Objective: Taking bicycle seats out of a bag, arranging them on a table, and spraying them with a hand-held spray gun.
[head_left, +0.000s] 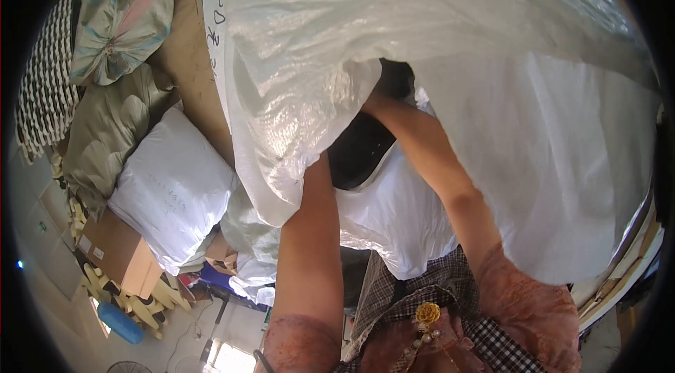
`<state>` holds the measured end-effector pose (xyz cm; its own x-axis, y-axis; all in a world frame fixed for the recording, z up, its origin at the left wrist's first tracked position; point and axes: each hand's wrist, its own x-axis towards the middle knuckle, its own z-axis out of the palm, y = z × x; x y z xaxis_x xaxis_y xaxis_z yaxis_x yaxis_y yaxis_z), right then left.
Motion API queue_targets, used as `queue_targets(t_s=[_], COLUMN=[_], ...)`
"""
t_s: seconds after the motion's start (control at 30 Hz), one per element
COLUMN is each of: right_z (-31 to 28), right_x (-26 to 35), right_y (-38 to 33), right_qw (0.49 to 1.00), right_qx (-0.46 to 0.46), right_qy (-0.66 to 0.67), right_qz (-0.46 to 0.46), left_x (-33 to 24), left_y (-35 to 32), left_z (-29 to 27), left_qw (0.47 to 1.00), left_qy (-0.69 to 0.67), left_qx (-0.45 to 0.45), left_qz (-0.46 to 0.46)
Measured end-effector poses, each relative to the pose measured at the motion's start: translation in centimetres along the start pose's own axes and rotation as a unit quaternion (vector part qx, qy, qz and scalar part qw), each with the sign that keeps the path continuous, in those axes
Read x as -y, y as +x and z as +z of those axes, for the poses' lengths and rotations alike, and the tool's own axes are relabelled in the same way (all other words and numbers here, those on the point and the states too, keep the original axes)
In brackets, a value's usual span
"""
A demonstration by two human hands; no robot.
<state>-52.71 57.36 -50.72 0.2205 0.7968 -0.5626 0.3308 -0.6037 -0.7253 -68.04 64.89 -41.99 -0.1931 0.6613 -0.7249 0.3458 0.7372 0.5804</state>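
A large, crinkled white plastic sack [295, 78] spreads over the upper middle, its mouth gaping toward me. Both my forearms reach up into that opening. My left hand is covered entirely by the sack's edge. Of my right hand [378, 103] only the part by the wrist shows, against a smooth black thing [362, 151] inside; its fingers are hidden. What kind of thing the black one is, I cannot make out. Below it, between my arms, bulges thin, shiny white plastic [401, 211].
To the left lie a stuffed white bag [172, 187], an olive sack [116, 137] and a tied, striped sack [123, 18]. A cardboard box [116, 250] and a blue rounded object [119, 322] are lower left. Stacked sheet-like edges [619, 267] stand at the right.
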Motion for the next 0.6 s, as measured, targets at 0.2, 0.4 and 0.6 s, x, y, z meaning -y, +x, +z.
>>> queue_targets(t_s=[0.2,0.4,0.6], right_z=[2.9,0.6,-0.8], right_x=[4.9,6.2,8.7], right_y=[1.2,2.7,-2.2], right_qw=[0.998,0.992,0.986], right_qx=[0.067,0.12,0.155], right_qy=[0.011,0.02,0.04], right_qz=[-0.008,-0.022,-0.041], left_x=[2.1,2.0,0.2], left_y=[0.3,-0.9,-3.5], left_z=[-1.3,-1.5,-1.0], left_qw=[1.0,0.999,0.998], left_qy=[-0.017,-0.037,-0.048], left_qx=[-0.003,0.0,0.011], left_qz=[-0.007,0.001,0.026])
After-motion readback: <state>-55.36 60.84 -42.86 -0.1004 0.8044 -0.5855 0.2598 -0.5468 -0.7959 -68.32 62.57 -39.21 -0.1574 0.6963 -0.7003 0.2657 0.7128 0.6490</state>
